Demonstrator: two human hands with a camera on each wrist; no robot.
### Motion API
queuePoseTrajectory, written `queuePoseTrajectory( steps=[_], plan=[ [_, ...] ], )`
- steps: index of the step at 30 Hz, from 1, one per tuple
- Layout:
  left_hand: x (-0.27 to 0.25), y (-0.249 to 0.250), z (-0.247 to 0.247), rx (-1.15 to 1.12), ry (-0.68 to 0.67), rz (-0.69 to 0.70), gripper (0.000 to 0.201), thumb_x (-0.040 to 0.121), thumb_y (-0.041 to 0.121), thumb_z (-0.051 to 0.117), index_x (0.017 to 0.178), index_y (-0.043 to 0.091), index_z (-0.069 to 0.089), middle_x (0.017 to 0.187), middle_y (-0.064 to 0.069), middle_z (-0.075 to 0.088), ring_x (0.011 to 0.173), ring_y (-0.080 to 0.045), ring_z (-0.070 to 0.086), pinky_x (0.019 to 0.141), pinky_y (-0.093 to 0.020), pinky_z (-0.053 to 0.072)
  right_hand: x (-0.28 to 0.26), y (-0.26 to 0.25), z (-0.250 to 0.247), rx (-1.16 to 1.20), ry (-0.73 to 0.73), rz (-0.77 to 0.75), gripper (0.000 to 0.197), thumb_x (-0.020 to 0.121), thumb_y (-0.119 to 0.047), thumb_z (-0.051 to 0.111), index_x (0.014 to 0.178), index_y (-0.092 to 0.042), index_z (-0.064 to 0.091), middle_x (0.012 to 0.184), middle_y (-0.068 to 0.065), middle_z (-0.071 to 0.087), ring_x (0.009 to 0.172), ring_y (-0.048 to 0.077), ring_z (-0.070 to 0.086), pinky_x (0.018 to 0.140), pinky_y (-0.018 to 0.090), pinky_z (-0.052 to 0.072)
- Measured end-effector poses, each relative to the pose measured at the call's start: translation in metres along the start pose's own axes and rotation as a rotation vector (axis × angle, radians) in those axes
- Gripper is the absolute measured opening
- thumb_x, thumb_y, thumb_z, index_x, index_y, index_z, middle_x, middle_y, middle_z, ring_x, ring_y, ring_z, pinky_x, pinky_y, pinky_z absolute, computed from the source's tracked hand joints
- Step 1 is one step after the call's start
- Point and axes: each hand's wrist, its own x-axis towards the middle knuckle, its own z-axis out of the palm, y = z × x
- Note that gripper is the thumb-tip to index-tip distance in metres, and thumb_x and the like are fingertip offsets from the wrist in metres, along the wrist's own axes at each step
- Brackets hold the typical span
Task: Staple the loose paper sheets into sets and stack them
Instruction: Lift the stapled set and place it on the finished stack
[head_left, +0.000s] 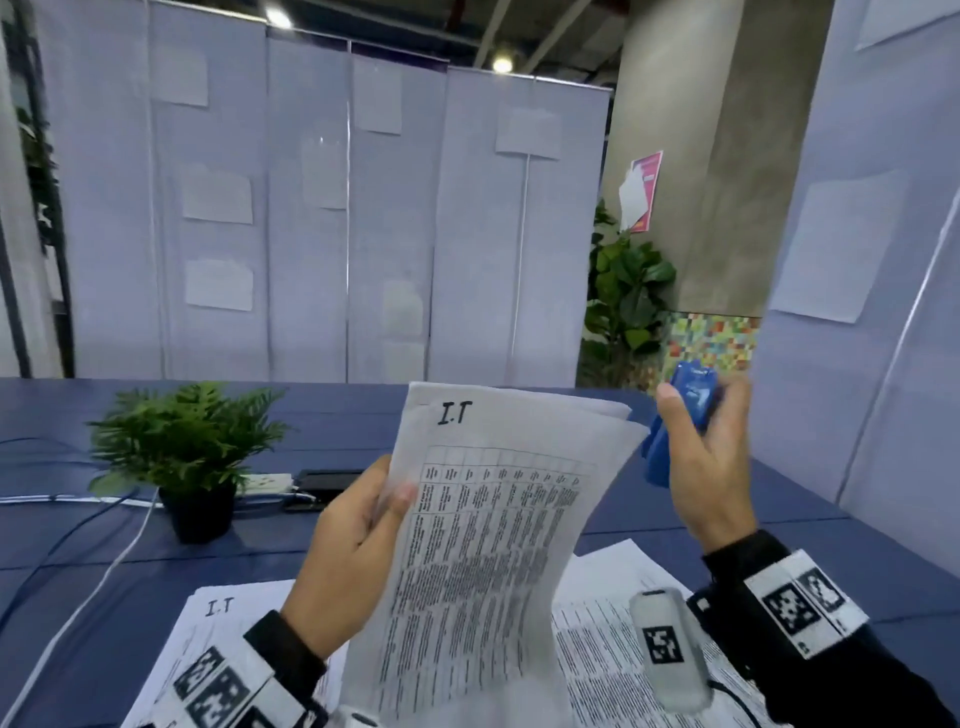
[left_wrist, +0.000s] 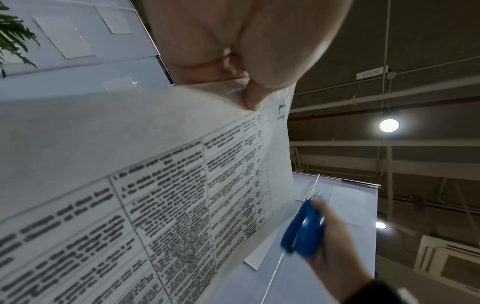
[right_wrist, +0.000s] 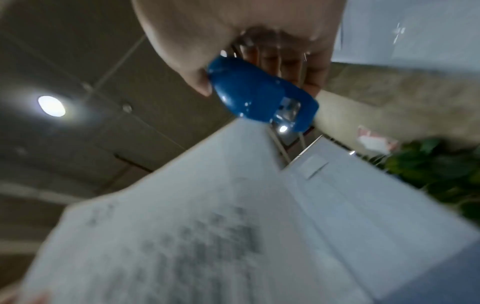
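My left hand (head_left: 358, 535) holds a set of printed sheets (head_left: 498, 545) upright above the table, thumb pinching the left edge; the top sheet is marked "I.T" and carries a table of text. The same sheets (left_wrist: 161, 185) fill the left wrist view under my thumb. My right hand (head_left: 711, 457) grips a blue stapler (head_left: 680, 415) beside the sheets' upper right corner. In the right wrist view the stapler (right_wrist: 259, 92) has its mouth at the paper's corner (right_wrist: 249, 127); whether the corner is inside cannot be told.
More printed sheets lie on the blue table: a pile marked "I.T" (head_left: 218, 623) at the left and pages (head_left: 613, 597) at the right. A small potted plant (head_left: 192, 457), cables and a dark device (head_left: 327, 480) sit behind. White partition panels (head_left: 311, 234) enclose the table.
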Motion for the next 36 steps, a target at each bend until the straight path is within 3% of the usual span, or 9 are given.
queuePoseTrajectory(
  steps=[4,8,15,18,21,28,31,34,36],
  plan=[
    [0.002,-0.002,-0.001,-0.031,0.032,0.014,0.03,0.093,0.01,0.044,0.116,0.023,0.058,0.108,0.009,0.071,0.098,-0.01,0.067,0.08,-0.022,0.055,-0.028,0.079,-0.04,-0.745,-0.466,0.211,0.042,0.083,-0.051,0.06,0.086,-0.017,0.035,0.073,-0.004,0.048,0.061,0.012,0.047,0.051,0.024,0.034],
    [0.003,-0.002,0.0,-0.055,0.049,0.028,0.03,0.091,0.015,0.045,0.116,0.026,0.057,0.11,0.013,0.069,0.102,-0.006,0.065,0.08,-0.014,0.051,-0.066,0.136,-0.059,-1.106,-0.974,0.425,0.054,0.08,-0.064,0.055,0.102,-0.019,0.035,0.096,0.001,0.055,0.081,0.018,0.051,0.056,0.026,0.035],
    [0.003,0.01,-0.009,-0.056,0.117,0.028,0.027,0.092,0.012,0.044,0.112,0.021,0.059,0.106,0.008,0.071,0.1,-0.012,0.067,0.085,-0.024,0.054,-0.087,0.142,-0.055,-1.278,-1.227,0.404,0.072,0.066,-0.087,0.036,0.103,-0.025,0.038,0.1,-0.006,0.053,0.086,0.014,0.052,0.07,0.028,0.039],
    [0.01,0.027,-0.025,-0.056,0.133,0.026,0.028,0.095,0.006,0.042,0.11,0.021,0.06,0.103,0.007,0.072,0.098,-0.013,0.067,0.083,-0.026,0.055,-0.078,0.123,-0.045,-0.952,-1.085,0.367,0.082,0.054,-0.096,0.017,0.102,-0.034,0.044,0.099,-0.015,0.055,0.089,0.004,0.053,0.077,0.025,0.043],
    [0.02,0.039,-0.05,-0.042,0.181,0.029,0.024,0.096,0.003,0.041,0.107,0.014,0.06,0.096,0.007,0.073,0.092,-0.01,0.068,0.077,-0.023,0.054,-0.072,0.088,-0.021,-0.349,-0.92,0.413,0.071,0.064,-0.092,0.029,0.11,-0.044,0.055,0.104,-0.012,0.065,0.1,0.004,0.058,0.092,0.034,0.044],
    [0.033,0.035,-0.121,0.012,0.285,-0.167,0.028,0.098,0.004,0.04,0.12,0.009,0.057,0.116,-0.01,0.065,0.104,-0.024,0.064,0.092,-0.04,0.052,-0.102,0.022,0.061,0.048,-1.075,0.443,0.046,0.08,-0.024,0.07,0.121,-0.024,0.049,0.107,-0.007,0.07,0.092,0.014,0.069,0.08,0.035,0.056],
    [0.028,0.005,-0.16,0.462,0.257,-0.28,0.026,0.097,0.01,0.047,0.119,0.007,0.061,0.111,-0.012,0.068,0.101,-0.028,0.064,0.092,-0.046,0.05,-0.131,0.015,0.084,0.142,-1.107,0.584,0.049,0.08,-0.007,0.071,0.117,-0.021,0.042,0.087,0.002,0.074,0.065,0.011,0.068,0.057,0.019,0.05],
    [0.013,-0.03,-0.181,0.957,0.063,-0.43,0.018,0.094,0.012,0.051,0.103,0.009,0.065,0.094,-0.01,0.069,0.092,-0.027,0.062,0.071,-0.027,0.042,-0.164,0.019,0.097,0.144,-1.161,0.694,0.057,0.076,-0.01,0.076,0.118,-0.02,0.039,0.081,0.007,0.074,0.072,0.019,0.07,0.062,0.026,0.051],
    [-0.001,-0.051,-0.183,1.082,-0.062,-0.546,0.015,0.094,0.013,0.051,0.084,0.008,0.061,0.074,-0.009,0.059,0.084,-0.027,0.059,0.061,-0.025,0.031,-0.184,0.022,0.102,0.14,-1.214,0.73,0.064,0.076,-0.008,0.076,0.123,-0.022,0.035,0.088,0.003,0.075,0.078,0.017,0.071,0.066,0.024,0.053]
  ],
)
